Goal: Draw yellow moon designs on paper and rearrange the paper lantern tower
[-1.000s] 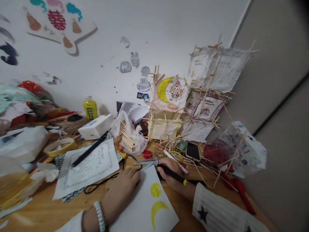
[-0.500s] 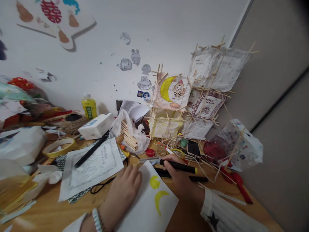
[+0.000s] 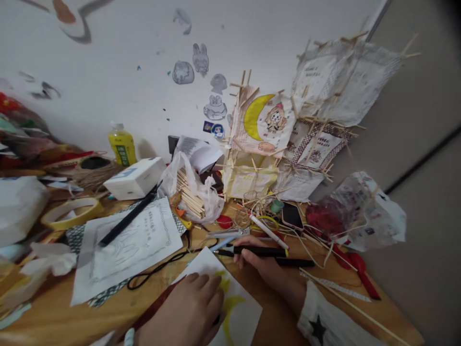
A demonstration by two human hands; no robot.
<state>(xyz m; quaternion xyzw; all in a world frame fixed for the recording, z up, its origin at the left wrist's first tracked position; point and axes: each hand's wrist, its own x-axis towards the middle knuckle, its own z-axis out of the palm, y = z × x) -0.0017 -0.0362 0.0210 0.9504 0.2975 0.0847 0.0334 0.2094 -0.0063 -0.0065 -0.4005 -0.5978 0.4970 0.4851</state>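
My right hand (image 3: 268,269) grips a black marker (image 3: 266,251) with a yellow end, its tip pointing left. Another black marker (image 3: 295,263) lies on the table just beyond that hand. My left hand (image 3: 190,305) rests over a sheet of white paper (image 3: 247,317), fingers curled. A small dark bit shows by its thumb, and I cannot make out what it is. Yellow drawn shapes (image 3: 230,307) on the paper, one of them a crescent, are partly hidden by the left fingers. A dark red strip (image 3: 154,303) shows beside the left wrist.
Lanterns of sticks and drawn cloth (image 3: 266,120) stand behind. A bag of wooden sticks (image 3: 190,197), a white box (image 3: 135,178), a tape roll (image 3: 72,211) and a drawn sheet (image 3: 144,240) lie left. A phone (image 3: 291,215), cords and a clear bag (image 3: 378,211) lie right.
My left hand has slid right across the paper and now partly covers the yellow shapes, its fingers more curled. My right hand keeps the marker, and the view has shifted a little.
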